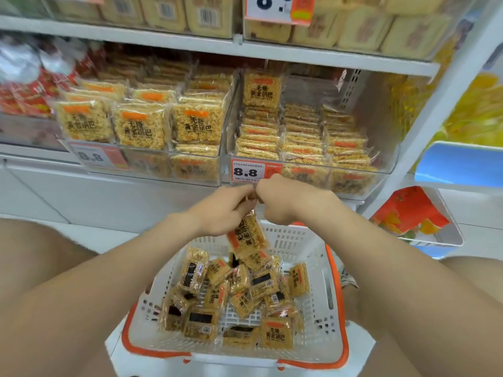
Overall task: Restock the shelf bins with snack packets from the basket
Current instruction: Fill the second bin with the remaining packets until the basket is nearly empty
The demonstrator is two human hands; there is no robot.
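Our left grip [223, 210] and right grip [283, 200] meet above the basket [324, 257]. Both pinch the top edge of a packet [246, 236], which hangs tilted just over the loose packets [245, 300] heaped inside. Beyond our knuckles, the right bin [304, 174] holds flat-stacked rows. The left bin [152, 161] shows packets standing upright.

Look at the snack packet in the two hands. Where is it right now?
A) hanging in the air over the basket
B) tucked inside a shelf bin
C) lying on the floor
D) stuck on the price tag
A: the left hand and the right hand pinch the top of the snack packet, which dangles above the white basket.
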